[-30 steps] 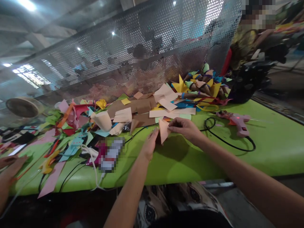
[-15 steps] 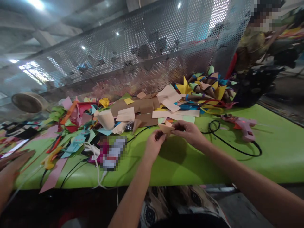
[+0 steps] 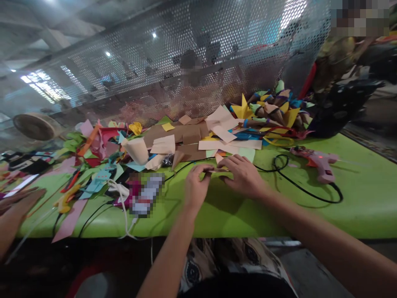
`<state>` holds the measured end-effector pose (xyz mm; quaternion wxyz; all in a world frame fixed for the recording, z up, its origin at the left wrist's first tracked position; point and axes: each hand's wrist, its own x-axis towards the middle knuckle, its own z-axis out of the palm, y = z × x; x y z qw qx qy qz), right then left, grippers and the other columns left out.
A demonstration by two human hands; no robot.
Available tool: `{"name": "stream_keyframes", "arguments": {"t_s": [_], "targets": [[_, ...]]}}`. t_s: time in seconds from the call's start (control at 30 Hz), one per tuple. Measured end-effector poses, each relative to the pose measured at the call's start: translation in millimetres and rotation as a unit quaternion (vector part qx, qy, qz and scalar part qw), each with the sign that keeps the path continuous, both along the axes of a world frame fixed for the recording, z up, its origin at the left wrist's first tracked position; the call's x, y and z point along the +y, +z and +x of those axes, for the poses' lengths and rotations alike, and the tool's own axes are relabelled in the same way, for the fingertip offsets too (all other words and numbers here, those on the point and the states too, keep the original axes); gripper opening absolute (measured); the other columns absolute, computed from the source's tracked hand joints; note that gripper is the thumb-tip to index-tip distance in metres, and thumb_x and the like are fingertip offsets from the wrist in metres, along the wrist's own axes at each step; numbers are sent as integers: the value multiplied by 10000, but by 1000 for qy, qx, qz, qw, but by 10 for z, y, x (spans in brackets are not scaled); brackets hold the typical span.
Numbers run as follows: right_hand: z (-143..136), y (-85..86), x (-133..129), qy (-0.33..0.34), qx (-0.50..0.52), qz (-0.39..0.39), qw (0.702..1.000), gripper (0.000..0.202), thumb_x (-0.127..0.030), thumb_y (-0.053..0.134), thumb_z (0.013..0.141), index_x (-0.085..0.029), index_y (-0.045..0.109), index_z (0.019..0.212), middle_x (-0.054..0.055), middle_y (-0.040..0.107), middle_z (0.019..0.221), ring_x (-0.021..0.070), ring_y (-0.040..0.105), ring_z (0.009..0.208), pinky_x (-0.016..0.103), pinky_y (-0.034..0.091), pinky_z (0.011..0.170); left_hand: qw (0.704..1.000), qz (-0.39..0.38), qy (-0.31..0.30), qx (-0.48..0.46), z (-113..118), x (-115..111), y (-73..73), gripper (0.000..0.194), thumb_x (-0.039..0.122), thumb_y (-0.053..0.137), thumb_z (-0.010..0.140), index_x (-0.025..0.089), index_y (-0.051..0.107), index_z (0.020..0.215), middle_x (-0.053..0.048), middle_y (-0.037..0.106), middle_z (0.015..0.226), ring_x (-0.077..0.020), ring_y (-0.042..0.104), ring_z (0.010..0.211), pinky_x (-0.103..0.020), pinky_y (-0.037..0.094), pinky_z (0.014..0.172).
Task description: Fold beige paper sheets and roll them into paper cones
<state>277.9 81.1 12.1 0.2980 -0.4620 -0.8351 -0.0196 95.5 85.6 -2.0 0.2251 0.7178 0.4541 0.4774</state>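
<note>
The left hand (image 3: 196,186) and right hand (image 3: 245,176) mostly hide the paper (image 3: 218,170), seemingly edge-on; the picture's edge cuts a co-worker's hand (image 3: 23,198); the phone (image 3: 147,194) is pixelated.

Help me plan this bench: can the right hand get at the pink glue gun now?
Likely yes: nothing tall stands between the right hand and glue gun, mostly black cord, but that hand is busy with paper.

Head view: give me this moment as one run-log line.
left hand: pinching paper piece | right hand: fingers at same piece | glue gun: on green table, right of both hands
</note>
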Motion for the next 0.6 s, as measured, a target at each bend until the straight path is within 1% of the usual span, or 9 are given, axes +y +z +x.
{"name": "stream_keyframes", "arguments": {"t_s": [0.1, 0.17, 0.2, 0.27, 0.33, 0.4, 0.43, 0.5, 0.6], "targets": [[51, -33, 45, 17, 33, -4, 999, 111, -195, 587, 873, -195, 643, 969, 69, 715, 969, 231, 601, 923, 320, 377, 785, 987, -95, -69, -110, -66, 98, -40, 123, 97, 601, 811, 185, 671, 861, -69, 733, 1044, -200, 671, 1001, -345, 500, 916], [67, -41, 47, 34, 31, 10, 999, 115, -198, 542, 919, -197, 657, 914, 56, 723, 905, 207, 609, 862, 306, 371, 756, 973, -152, -105, -137, -117, 143, -51, 127, 84, 596, 801, 172, 671, 855, -93, 719, 1122, -210, 665, 1044, -346, 502, 917], [65, -41, 36, 38, 20, 23, 999, 145, -210, 525, 937, -196, 664, 901, 54, 725, 891, 200, 607, 842, 303, 364, 742, 973, -165, -101, -127, -146, 149, -51, 140, 77, 593, 800, 171, 676, 864, -101, 701, 1176, -212, 660, 1055, -343, 505, 908], [42, -35, -2, 20, -20, 64, 998, 195, -230, 498, 961, -192, 676, 891, 58, 726, 877, 197, 596, 817, 311, 342, 719, 986, -146, -37, -68, -204, 118, -40, 217, 60, 589, 799, 181, 691, 948, -102, 644, 1282, -204, 651, 1036, -336, 511, 880], [-7, -34, -52, -14, -73, 106, 992, 213, -211, 495, 959, -188, 678, 854, 61, 714, 832, 199, 571, 776, 329, 308, 693, 995, -77, 59, 8, -250, 19, -22, 335, 45, 580, 808, 207, 674, 1086, -94, 605, 1313, -192, 637, 1001, -335, 512, 867], [-73, -43, -100, -28, -118, 126, 985, 193, -159, 519, 929, -180, 670, 810, 64, 699, 798, 200, 550, 752, 343, 281, 678, 991, -3, 109, 74, -269, -129, -10, 392, 30, 545, 837, 213, 640, 1170, -90, 615, 1258, -194, 614, 1045, -345, 495, 919], [-106, -49, -119, -18, -133, 123, 983, 175, -134, 538, 907, -175, 665, 794, 64, 694, 789, 200, 547, 751, 346, 276, 678, 988, 21, 100, 112, -269, -208, -9, 394, 25, 524, 854, 219, 638, 1177, -81, 627, 1234, -198, 597, 1097, -354, 473, 965], [-157, -57, -140, 25, -141, 88, 986, 116, -135, 589, 868, -173, 669, 792, 58, 691, 792, 197, 556, 765, 340, 284, 685, 978, 27, 58, 197, -257, -346, -21, 404, 32, 511, 879, 247, 635, 1198, -55, 653, 1224, -204, 580, 1146, -372, 443, 1008], [-137, -47, -116, 80, -105, 12, 991, 109, -284, 645, 872, -191, 698, 849, 44, 701, 831, 198, 586, 824, 321, 316, 716, 957, -13, 17, 290, -247, -453, -53, 350, 107, 530, 917, 262, 636, 1212, -35, 682, 1221, -214, 600, 1127, -397, 437, 994]]}}
